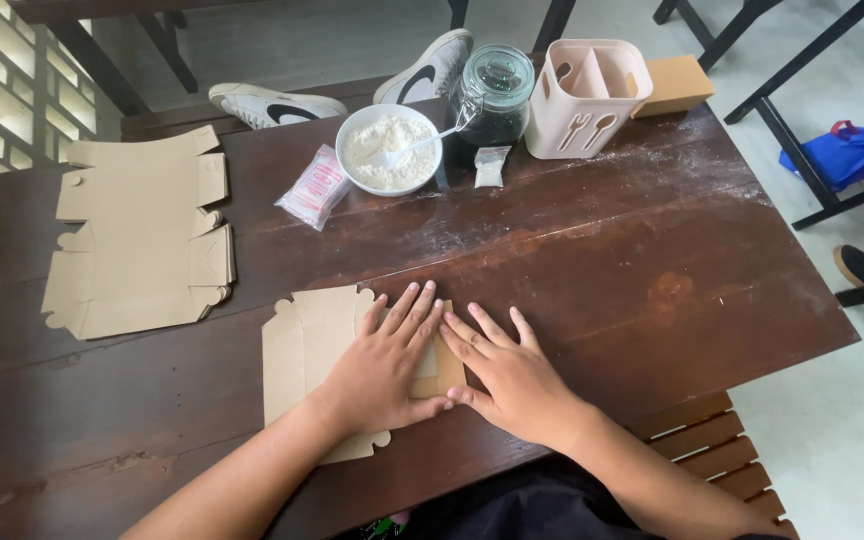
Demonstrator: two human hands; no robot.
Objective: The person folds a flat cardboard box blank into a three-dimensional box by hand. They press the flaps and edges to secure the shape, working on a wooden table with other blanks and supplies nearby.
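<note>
Cardboard blank (312, 345): one flat die-cut box sheet near the front edge of the table (652, 270), part-folded at its right end, pinned flat under both hands.
Left hand (382, 370): palm down on the blank, fingers spread and pressed flat, seemingly to hold a fold down.
Right hand (512, 375): palm down beside the left, fingers slightly spread, fingertips on the blank's right edge; holds nothing.
Stack of blanks (137, 235): several unfolded sheets by the left edge, exact count unclear.
Bowl (389, 150): one, white, with powder and one spoon (417, 147), at the back edge.
Glass jar (492, 95): one, beside the bowl.
Cutlery holder (587, 95): one, pink, near the back right corner.
Sachets (317, 187): two small packets by the bowl.
</note>
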